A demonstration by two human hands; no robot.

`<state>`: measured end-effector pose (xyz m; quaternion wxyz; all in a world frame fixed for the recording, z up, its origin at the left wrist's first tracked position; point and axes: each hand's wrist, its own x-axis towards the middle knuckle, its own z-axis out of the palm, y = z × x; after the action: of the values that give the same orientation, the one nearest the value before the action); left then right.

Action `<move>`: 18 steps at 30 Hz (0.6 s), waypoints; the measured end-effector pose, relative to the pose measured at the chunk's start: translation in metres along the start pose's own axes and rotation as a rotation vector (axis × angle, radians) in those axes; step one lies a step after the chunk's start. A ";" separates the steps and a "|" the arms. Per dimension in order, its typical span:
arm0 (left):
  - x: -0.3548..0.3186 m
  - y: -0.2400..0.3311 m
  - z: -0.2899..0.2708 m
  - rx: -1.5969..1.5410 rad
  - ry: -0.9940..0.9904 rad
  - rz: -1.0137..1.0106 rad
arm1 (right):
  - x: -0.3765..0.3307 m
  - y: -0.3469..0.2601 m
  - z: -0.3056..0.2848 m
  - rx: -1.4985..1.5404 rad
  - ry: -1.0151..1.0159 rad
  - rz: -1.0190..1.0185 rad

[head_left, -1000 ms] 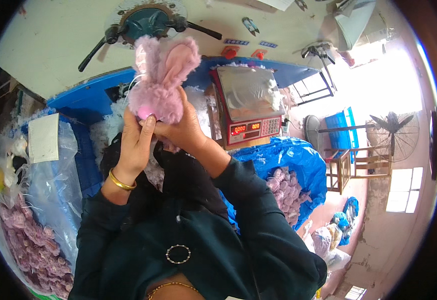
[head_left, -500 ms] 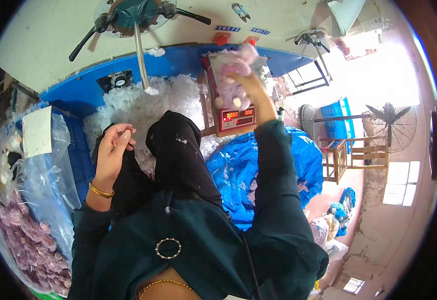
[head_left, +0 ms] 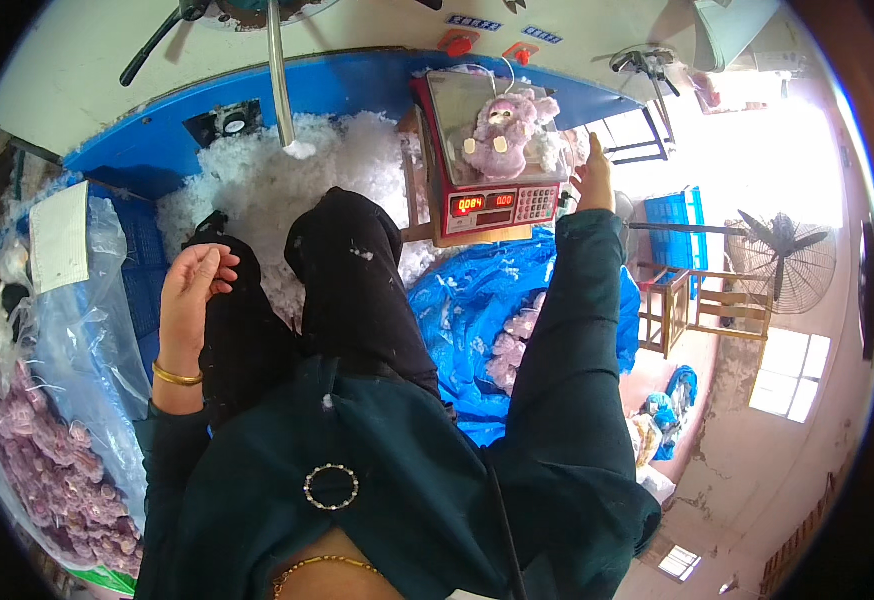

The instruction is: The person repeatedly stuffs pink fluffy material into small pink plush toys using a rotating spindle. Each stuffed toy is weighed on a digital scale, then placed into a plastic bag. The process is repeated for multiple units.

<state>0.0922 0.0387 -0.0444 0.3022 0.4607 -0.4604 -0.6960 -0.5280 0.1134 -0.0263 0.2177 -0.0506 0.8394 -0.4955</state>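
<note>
A fluffy lilac stuffed toy (head_left: 502,135) with a pale face and cream foot pads lies on the metal pan of a red digital scale (head_left: 502,205), its red display lit. My right hand (head_left: 594,180) is just beyond the scale's right edge, apart from the toy. Its fingers are stretched out and nothing shows in them. Over my left thigh hovers my left hand (head_left: 197,275), fingers loosely bent and apart, with nothing in it. A gold bangle (head_left: 177,376) circles that wrist.
White stuffing (head_left: 287,170) is heaped behind my knees, below a metal nozzle (head_left: 279,90). A blue plastic sack (head_left: 467,320) at my right holds lilac toys. Left of me, a clear bag (head_left: 57,470) holds lilac plush pieces. A standing fan (head_left: 782,245) is farther right.
My right hand has let go of the toy on the scale and moved off to the right. The scale's display has changed. My left hand has shifted slightly left.
</note>
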 end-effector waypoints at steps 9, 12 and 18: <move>0.002 0.003 0.041 -0.006 -0.196 0.036 | -0.097 -0.017 0.153 -0.660 -0.513 -0.367; -0.003 0.007 0.050 -0.009 -0.158 0.175 | -0.210 -0.012 0.156 -0.601 -0.811 -1.016; -0.019 -0.002 0.053 0.559 -0.235 0.659 | -0.314 0.004 0.122 -0.630 -0.977 -1.455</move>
<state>0.0512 0.0747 -0.0309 0.3170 0.2712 -0.7843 -0.4592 -0.1941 0.1109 0.0186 0.1590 -0.8240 0.5120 -0.1832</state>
